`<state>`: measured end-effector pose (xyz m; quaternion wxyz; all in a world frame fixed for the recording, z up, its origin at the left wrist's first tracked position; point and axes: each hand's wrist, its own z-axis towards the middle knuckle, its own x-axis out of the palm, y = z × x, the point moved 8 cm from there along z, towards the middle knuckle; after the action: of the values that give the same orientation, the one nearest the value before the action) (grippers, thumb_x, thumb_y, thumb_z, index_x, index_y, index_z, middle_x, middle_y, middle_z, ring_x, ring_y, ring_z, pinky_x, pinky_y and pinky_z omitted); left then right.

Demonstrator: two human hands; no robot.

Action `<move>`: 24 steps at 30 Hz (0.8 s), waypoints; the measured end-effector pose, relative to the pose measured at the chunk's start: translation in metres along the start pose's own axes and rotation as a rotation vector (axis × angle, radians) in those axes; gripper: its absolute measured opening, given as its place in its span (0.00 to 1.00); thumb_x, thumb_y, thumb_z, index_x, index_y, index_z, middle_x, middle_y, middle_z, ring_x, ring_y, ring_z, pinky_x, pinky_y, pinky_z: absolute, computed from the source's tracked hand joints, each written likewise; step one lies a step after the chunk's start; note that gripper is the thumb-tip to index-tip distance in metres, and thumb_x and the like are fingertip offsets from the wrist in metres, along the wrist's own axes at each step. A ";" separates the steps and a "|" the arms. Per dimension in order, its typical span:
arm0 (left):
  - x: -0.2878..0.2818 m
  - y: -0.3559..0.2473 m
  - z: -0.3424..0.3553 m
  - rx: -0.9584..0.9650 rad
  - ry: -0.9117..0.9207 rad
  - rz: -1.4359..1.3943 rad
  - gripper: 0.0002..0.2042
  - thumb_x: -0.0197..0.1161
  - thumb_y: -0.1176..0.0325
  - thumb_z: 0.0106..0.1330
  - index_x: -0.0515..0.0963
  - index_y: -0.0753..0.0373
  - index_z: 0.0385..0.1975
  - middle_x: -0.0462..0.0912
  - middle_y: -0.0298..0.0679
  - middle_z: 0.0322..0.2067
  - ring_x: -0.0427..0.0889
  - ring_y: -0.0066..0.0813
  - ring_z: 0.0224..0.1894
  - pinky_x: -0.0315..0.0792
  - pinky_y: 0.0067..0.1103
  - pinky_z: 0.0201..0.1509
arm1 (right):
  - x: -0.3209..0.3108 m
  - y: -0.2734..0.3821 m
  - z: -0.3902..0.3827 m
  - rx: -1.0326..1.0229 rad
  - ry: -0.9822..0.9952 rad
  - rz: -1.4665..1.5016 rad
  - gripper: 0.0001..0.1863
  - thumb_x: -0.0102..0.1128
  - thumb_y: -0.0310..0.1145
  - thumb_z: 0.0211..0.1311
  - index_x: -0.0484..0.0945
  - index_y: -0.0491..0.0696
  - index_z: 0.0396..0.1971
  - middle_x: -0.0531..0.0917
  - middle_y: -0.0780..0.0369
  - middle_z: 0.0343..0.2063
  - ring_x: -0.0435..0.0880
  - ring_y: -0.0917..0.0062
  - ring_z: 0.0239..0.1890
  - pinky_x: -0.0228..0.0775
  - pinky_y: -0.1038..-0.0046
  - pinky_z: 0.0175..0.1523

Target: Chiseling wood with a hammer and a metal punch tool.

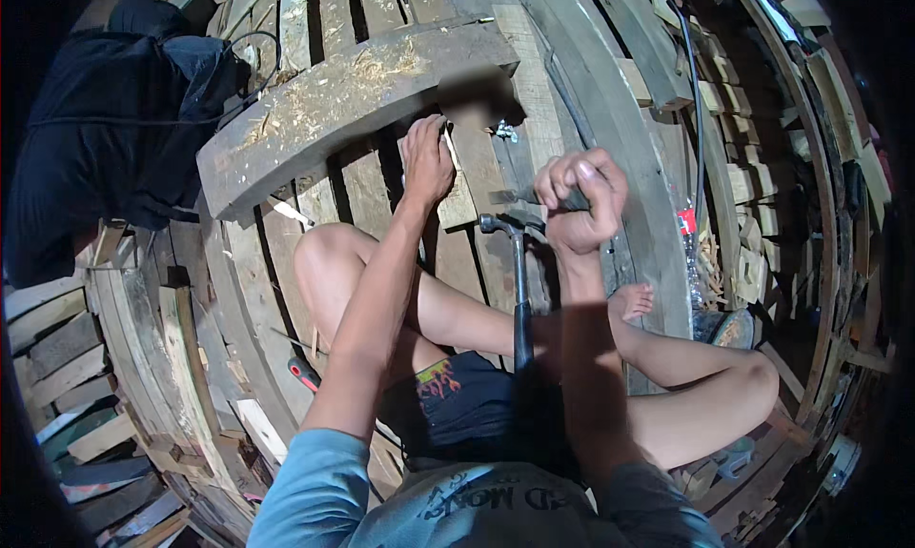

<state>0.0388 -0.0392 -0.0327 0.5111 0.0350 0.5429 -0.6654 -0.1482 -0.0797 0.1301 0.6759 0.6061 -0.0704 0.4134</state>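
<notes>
Wood block (459,193) work looks under way, I judge, since shavings (391,65) lie about; how much is left, I can't tell. Nearest, a steel claw hammer (520,281) with a dark handle sits below my right grip (585,205), closed around a flat-ended tool (515,195). My left grip (426,162) half curls beside the pale, flat block, its hold unclear. Beyond it, a thick curved beam (238,172) carries those curly, straw-coloured shavings.

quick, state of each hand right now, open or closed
Left hand: partly curled at a light wood piece; whether gripping it cannot be told.
Right hand: closed, holding a dark tool.
</notes>
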 end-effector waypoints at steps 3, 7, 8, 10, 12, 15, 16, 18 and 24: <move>-0.002 0.004 0.003 -0.018 -0.030 -0.054 0.17 0.50 0.75 0.59 0.71 0.62 0.50 0.72 0.43 0.51 0.65 0.42 0.58 0.56 0.33 0.62 | 0.003 0.005 -0.005 -0.010 0.044 -0.064 0.08 0.46 0.25 0.55 0.65 0.40 0.18 0.69 0.59 0.16 0.62 0.81 0.16 0.58 0.79 0.20; -0.001 0.011 0.000 -0.175 0.061 0.036 0.16 0.54 0.71 0.55 0.77 0.59 0.44 0.74 0.39 0.46 0.67 0.39 0.53 0.57 0.34 0.58 | -0.007 -0.017 -0.007 0.044 -0.031 -0.044 0.07 0.48 0.26 0.54 0.67 0.40 0.19 0.71 0.59 0.15 0.65 0.80 0.15 0.58 0.78 0.20; -0.001 0.006 -0.002 -0.212 0.128 0.061 0.16 0.54 0.70 0.53 0.78 0.59 0.42 0.74 0.39 0.45 0.67 0.39 0.51 0.57 0.34 0.58 | -0.010 -0.020 -0.009 0.043 -0.038 -0.048 0.07 0.48 0.26 0.54 0.67 0.40 0.19 0.71 0.59 0.15 0.65 0.80 0.15 0.58 0.78 0.20; -0.007 -0.005 -0.006 -0.216 0.160 0.096 0.15 0.55 0.70 0.52 0.79 0.58 0.40 0.74 0.39 0.44 0.67 0.39 0.51 0.57 0.34 0.57 | -0.014 -0.029 -0.011 0.101 -0.079 -0.051 0.08 0.49 0.27 0.54 0.67 0.40 0.19 0.71 0.60 0.15 0.67 0.80 0.15 0.58 0.78 0.20; -0.008 -0.004 -0.009 -0.226 0.188 0.137 0.14 0.55 0.69 0.51 0.80 0.58 0.39 0.74 0.39 0.44 0.67 0.39 0.51 0.57 0.35 0.56 | -0.014 -0.037 -0.012 0.114 -0.080 -0.070 0.08 0.50 0.27 0.55 0.68 0.41 0.19 0.72 0.61 0.15 0.67 0.81 0.15 0.58 0.79 0.20; -0.007 0.008 -0.007 -0.186 0.126 0.059 0.12 0.56 0.66 0.53 0.81 0.55 0.36 0.74 0.39 0.44 0.66 0.40 0.51 0.57 0.34 0.55 | -0.009 -0.049 -0.012 0.142 -0.044 -0.077 0.08 0.51 0.28 0.55 0.69 0.41 0.19 0.72 0.61 0.16 0.67 0.82 0.15 0.57 0.81 0.19; -0.007 0.015 -0.008 -0.188 0.122 0.063 0.12 0.56 0.66 0.53 0.81 0.55 0.36 0.74 0.39 0.44 0.66 0.40 0.51 0.57 0.34 0.55 | -0.007 -0.053 -0.015 0.145 -0.040 -0.074 0.08 0.51 0.28 0.55 0.69 0.41 0.19 0.72 0.61 0.16 0.67 0.82 0.15 0.57 0.81 0.19; -0.002 0.019 -0.008 -0.231 0.117 -0.004 0.11 0.54 0.66 0.56 0.81 0.56 0.35 0.74 0.39 0.44 0.66 0.40 0.50 0.56 0.34 0.55 | -0.006 -0.057 -0.021 0.171 -0.057 -0.087 0.08 0.52 0.29 0.54 0.69 0.41 0.19 0.72 0.62 0.16 0.68 0.83 0.15 0.57 0.82 0.19; 0.001 0.020 -0.009 -0.212 0.077 -0.020 0.12 0.51 0.68 0.59 0.82 0.56 0.35 0.74 0.40 0.44 0.66 0.40 0.50 0.56 0.34 0.56 | -0.004 -0.060 -0.023 0.180 -0.072 -0.149 0.09 0.46 0.27 0.55 0.65 0.41 0.18 0.68 0.60 0.14 0.61 0.81 0.14 0.55 0.78 0.19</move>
<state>0.0481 -0.0308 -0.0505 0.4838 0.0008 0.6299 -0.6075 -0.1210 -0.0572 0.0761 0.6447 0.6822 -0.0119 0.3446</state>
